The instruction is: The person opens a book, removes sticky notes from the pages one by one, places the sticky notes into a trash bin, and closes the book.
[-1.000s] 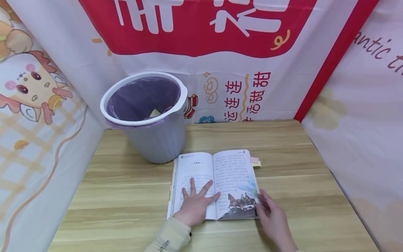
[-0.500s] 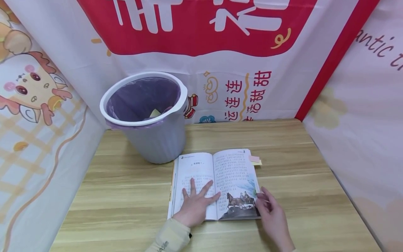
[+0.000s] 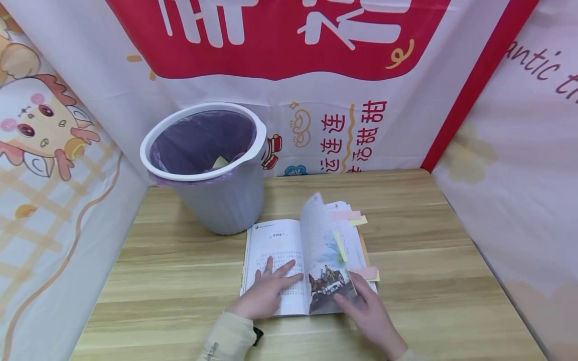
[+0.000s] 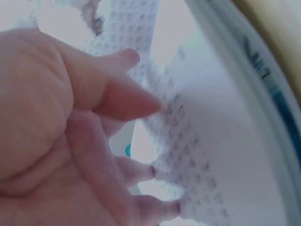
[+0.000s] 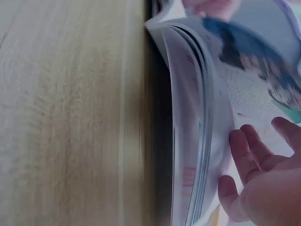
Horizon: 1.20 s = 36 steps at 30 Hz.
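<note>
An open book [image 3: 276,240] lies on the wooden table in the head view, with printed text and a horse-cart picture. My left hand [image 3: 261,297] rests on its left page with the fingers spread; in the left wrist view its fingertips meet the printed paper. On the other side, my right hand [image 3: 371,312] pinches the picture page [image 3: 318,245] near its lower outer corner, thumb in front and fingers behind. That page stands raised and bent toward the left. Pink sticky tabs [image 3: 346,215] and a yellow sticky tab [image 3: 340,246] show along the pages behind it.
A grey trash bin [image 3: 221,205] with a purple liner stands behind the book to the left, a pale yellow scrap [image 3: 220,161] inside. Wooden tabletop [image 3: 429,271] extends around the book. Printed cloths [image 3: 280,90] hang at the back and both sides.
The right hand has lifted the right page's outer edge and moved it left, exposing pages and tabs beneath. The left hand has shifted slightly left on its page.
</note>
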### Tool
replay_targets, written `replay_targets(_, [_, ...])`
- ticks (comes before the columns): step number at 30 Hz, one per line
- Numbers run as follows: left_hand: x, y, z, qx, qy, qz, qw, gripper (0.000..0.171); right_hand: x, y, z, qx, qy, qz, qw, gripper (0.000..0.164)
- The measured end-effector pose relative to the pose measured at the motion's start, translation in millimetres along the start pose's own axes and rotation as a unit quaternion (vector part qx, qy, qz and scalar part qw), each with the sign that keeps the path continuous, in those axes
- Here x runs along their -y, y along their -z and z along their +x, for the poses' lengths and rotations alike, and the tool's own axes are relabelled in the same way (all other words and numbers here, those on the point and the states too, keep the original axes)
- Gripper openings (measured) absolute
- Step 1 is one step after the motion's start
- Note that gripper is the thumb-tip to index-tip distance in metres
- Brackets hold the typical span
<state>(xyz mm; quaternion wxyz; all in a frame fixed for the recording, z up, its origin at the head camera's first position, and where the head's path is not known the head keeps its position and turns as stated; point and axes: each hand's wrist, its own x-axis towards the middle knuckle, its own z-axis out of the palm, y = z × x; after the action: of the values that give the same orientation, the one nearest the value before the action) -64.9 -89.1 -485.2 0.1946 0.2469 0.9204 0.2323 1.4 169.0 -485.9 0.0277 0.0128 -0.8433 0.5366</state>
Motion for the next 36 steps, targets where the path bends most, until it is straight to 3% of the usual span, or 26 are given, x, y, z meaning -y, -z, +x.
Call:
replay_targets(4, [12.1,9.1,-2.5,-0.022,0.014,-0.072,0.9971,0.067,2.3,-16.6,-0.6,0.035,0.075,-0.107,0.991,0.059])
replay_targets(9, [26.0,25.0,-8.5,-0.070,0.075,-0.178,0.9787,0.061,1.7,-32.1,-6.1,0.088,0.124,-0.241,0.959,0.066])
replay_targets(14, [34.7,39.6,-16.4,-0.109,0.114,-0.248,0.9559,0.057,3.0,-42.8,-11.8,0.118,0.107,-0.308,0.938,0.057])
replay_targets(17, [38.4,44.1,-19.5,-0.118,0.118,-0.267,0.9492,0.069,5.9,-46.2,-13.6,0.133,0.092,-0.321,0.933,0.051])
replay_targets(19, [39.7,45.0,-20.3,-0.118,0.114,-0.269,0.9489,0.077,8.1,-47.4,-13.7,0.142,0.084,-0.322,0.932,0.049])
replay_targets(22, [38.0,42.7,-20.5,-0.121,0.110,-0.228,0.9599,0.088,10.4,-48.1,-12.7,0.153,0.078,-0.323,0.931,0.047])
replay_targets(25, [29.4,36.8,-21.0,-0.127,0.106,-0.133,0.9772,0.094,11.2,-47.6,-11.2,0.159,0.077,-0.322,0.930,0.046])
replay_targets(28, [16.5,27.3,-20.7,-0.124,0.082,-0.032,0.9884,0.083,10.0,-46.1,-10.4,0.166,0.074,-0.323,0.929,0.046])
replay_targets(32, [0.1,12.4,-15.6,-0.089,0.029,0.044,0.9947,0.063,6.2,-44.4,-8.9,0.181,0.067,-0.315,0.929,0.048])
replay_targets(36, [-11.0,1.4,-8.6,-0.047,0.019,0.061,0.9969,0.066,0.4,-41.6,-6.9,0.197,0.072,-0.301,0.930,0.051])
